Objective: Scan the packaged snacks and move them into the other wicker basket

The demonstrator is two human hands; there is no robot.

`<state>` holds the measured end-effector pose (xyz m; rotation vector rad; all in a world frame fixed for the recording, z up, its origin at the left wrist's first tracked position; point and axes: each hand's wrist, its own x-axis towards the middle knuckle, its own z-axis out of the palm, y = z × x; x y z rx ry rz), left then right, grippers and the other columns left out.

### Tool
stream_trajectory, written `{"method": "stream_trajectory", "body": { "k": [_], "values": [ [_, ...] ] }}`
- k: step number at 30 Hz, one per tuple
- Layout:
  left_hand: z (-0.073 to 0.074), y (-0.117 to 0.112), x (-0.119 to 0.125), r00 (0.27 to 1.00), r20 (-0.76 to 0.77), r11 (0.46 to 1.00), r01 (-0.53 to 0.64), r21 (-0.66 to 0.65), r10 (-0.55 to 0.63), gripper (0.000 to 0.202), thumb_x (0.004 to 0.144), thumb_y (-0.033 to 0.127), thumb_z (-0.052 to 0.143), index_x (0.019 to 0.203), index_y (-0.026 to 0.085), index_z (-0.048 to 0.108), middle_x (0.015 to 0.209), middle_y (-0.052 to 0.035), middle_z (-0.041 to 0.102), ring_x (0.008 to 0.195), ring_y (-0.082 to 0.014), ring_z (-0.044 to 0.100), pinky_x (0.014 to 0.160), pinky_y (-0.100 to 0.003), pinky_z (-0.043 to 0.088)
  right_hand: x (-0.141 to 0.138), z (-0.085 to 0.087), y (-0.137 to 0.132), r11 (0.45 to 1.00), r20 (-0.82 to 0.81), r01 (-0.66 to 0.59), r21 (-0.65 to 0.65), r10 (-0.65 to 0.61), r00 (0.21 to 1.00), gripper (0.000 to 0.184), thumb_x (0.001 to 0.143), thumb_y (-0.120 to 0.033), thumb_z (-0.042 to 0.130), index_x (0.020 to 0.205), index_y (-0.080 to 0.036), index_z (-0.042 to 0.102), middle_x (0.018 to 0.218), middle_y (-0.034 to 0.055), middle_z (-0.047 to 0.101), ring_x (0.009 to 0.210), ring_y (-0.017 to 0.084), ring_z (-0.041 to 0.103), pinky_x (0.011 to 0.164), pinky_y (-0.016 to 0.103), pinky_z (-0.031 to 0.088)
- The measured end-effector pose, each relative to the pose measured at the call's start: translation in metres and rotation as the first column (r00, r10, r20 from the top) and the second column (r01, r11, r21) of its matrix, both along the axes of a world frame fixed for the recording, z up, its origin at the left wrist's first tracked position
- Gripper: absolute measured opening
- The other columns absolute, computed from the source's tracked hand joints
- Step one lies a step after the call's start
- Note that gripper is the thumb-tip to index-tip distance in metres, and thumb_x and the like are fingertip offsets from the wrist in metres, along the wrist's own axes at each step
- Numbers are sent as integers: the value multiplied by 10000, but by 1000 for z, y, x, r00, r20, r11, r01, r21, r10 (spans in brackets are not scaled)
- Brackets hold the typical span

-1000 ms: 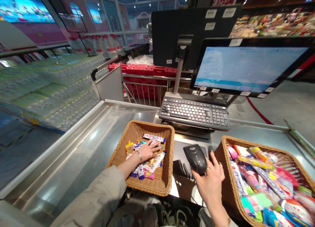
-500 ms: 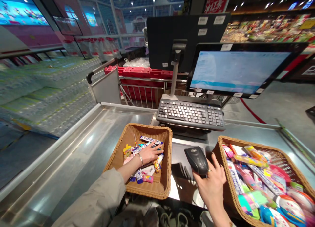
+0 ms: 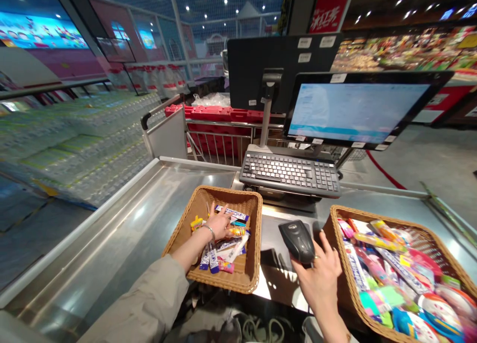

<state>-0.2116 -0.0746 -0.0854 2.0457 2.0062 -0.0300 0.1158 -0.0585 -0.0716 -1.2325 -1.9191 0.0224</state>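
Observation:
My left hand (image 3: 219,225) is inside the left wicker basket (image 3: 173,243), its fingers spread over loose candy. It lies by a long purple-and-white candy packet (image 3: 233,213) near the basket's far side. An orange-and-yellow sweet (image 3: 236,232) shows just right of the fingers, and more blue-and-white candy sticks (image 3: 212,258) lie below the wrist. My right hand (image 3: 318,271) is closed around a black barcode scanner (image 3: 298,241), held over the counter between the two baskets. My palm hides the scanner's handle.
A fuller wicker basket (image 3: 348,293) of sweets and toys stands at the right. Behind the scanner are a keyboard (image 3: 290,173) and a lit monitor (image 3: 359,112). A raised metal rim (image 3: 93,214) edges the counter. A trolley (image 3: 212,142) stands beyond it.
My left hand has moved up and left within the basket, its fingers lifting from flat, uncovering sweets beneath. My right hand and the scanner have barely moved. The view has shifted slightly.

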Motion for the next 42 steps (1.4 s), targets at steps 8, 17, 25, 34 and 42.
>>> {"method": "stream_trajectory", "body": {
  "k": [8,17,25,34,42],
  "values": [
    [-1,-10,-14,979,-69,980,-189,60,193,277,827,476,599,714,248,711,1406,-40,550,1407,-339,334,1079,-731,-53,4,3,1,999,-16,-18,38,18,1000,412,853,-493,511,1098,-177,610,1143,140,657,1289,332,451,1020,564,322],
    [-15,-20,-32,930,-184,938,-282,203,319,287,889,424,525,863,227,732,1417,-102,533,1438,-355,260,1086,-709,-106,4,6,1,998,-23,-30,57,31,999,388,859,-495,503,1054,-181,619,1148,140,654,1277,328,461,1005,547,342],
    [-23,-21,-32,936,-217,947,-226,228,276,255,918,340,482,955,288,729,1409,-48,548,1434,-308,289,1127,-670,-43,8,7,2,997,-14,-30,70,31,999,385,869,-478,500,1059,-165,619,1093,136,676,1284,322,458,1005,542,352],
    [-29,-25,-31,942,-242,970,-203,137,231,267,752,389,676,989,270,712,1389,-85,564,1428,-323,296,1150,-606,-15,10,6,2,998,-23,-17,61,19,1000,388,862,-478,515,1065,-164,619,1139,145,661,1285,336,462,1004,554,352],
    [-21,-20,-37,894,-131,903,-420,85,428,242,855,398,552,929,247,726,1412,-83,542,1420,-309,310,1094,-607,166,11,5,1,997,-18,-10,80,11,1000,445,879,-514,490,1105,-149,603,1122,151,667,1275,341,472,1020,573,332]
  ]
}}
